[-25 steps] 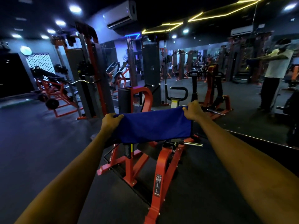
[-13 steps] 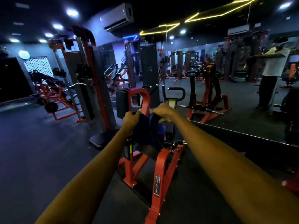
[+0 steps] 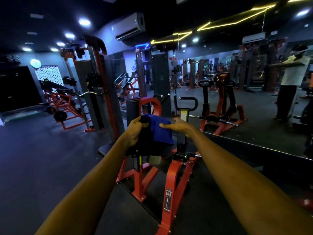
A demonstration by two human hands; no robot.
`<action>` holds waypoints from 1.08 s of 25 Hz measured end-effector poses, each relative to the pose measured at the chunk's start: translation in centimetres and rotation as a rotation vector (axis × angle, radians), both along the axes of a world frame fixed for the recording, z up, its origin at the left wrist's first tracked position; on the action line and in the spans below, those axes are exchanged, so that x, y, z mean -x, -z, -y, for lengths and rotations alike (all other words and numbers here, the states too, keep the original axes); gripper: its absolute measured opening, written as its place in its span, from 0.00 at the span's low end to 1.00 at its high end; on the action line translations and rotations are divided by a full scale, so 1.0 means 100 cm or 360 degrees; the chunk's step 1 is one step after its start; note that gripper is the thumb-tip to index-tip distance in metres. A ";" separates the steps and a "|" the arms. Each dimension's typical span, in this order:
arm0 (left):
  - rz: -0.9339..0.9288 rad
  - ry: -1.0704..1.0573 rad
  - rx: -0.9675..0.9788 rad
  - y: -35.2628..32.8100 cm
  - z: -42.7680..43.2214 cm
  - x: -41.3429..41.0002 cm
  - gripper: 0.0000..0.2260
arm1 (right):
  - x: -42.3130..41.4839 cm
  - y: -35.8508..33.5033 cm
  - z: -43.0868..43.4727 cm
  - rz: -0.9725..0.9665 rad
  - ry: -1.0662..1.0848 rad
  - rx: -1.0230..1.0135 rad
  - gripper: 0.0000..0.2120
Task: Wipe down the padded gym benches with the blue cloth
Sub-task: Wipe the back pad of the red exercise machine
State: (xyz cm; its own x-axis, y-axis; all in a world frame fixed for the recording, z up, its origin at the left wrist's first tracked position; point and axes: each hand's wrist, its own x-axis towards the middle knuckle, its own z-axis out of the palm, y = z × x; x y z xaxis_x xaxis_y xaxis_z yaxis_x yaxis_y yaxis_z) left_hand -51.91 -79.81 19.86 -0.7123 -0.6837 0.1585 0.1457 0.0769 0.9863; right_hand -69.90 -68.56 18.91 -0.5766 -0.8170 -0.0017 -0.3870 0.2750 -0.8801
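We've barely started, seemingly: L grip (image 3: 135,131) clutches bunched blue cloth (image 3: 160,133), R grip (image 3: 179,126) touches it (pinching? can't tell), seat pad (image 3: 159,150) & other benches left.

The blue cloth (image 3: 160,133) is bunched and folded over at the centre of the frame, its left part in dark shadow, over the black padded seat (image 3: 106,148) of an orange-framed machine (image 3: 171,180).

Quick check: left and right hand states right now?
Left hand: closed, gripping the blue cloth.
Right hand: thumb lies on the blue cloth; whether it grips cannot be told.
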 end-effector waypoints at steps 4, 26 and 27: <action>-0.0088 0.0094 -0.0230 0.000 0.002 -0.012 0.15 | -0.013 0.008 -0.020 0.0796 -0.0159 0.0023 0.55; 0.0079 -0.0242 0.0109 0.009 0.011 -0.009 0.21 | -0.063 0.007 0.012 -0.0388 -0.0097 0.0510 0.22; 0.0076 -0.0254 0.0098 0.011 0.012 -0.011 0.20 | -0.060 0.010 0.014 -0.0281 -0.0074 0.0538 0.24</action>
State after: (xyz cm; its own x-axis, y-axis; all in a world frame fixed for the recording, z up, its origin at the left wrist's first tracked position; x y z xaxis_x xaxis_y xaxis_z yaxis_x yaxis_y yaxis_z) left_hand -50.78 -80.98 18.73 -0.6033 -0.7787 0.1721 0.0796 0.1559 0.9846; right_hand -63.91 -69.92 17.96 -0.5062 -0.7799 0.3681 -0.5459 -0.0406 -0.8369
